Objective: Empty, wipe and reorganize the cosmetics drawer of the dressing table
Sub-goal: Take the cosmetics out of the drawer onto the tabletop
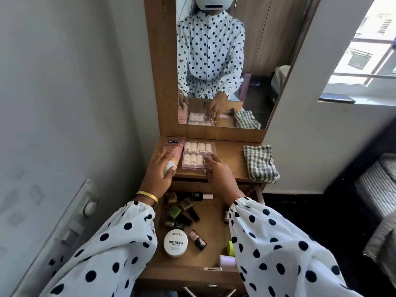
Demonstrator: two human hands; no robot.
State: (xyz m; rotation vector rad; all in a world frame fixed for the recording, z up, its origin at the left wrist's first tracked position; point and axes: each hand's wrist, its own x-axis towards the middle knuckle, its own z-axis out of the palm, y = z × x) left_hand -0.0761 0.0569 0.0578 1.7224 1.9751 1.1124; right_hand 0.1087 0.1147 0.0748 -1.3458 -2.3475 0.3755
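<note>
Now we are in the emptying part of the job. Our left hand [159, 172] curls around the pink tube [172, 152] on the table top [229, 156], in the middle of the frame. The tube's long side points up the frame toward the mirror [222, 61], and its white cap end sits in our palm. Our right hand [218, 170] rests on the near right corner of the clear box of fake nails [198, 155], just beside the tube. Its fingers lie spread on the box, but we cannot tell if they pinch the edge. The checked cloth [260, 162] waits well apart at the right side of the table top.

The open drawer [212, 232] lies below our hands, at the bottom middle of the frame. So the next things to take out are down the frame from both hands, back toward us. The little nail polish bottles [186, 213] lie every which way in the left half, some with long sides slanting. The round white tub [175, 243] sits lower, near the front. These are closer to our left hand. A green thing [230, 247] and a light purple thing [227, 261] peek out by our right sleeve [278, 243], so our right hand is nearer to those. We think both hands must let go first.
</note>
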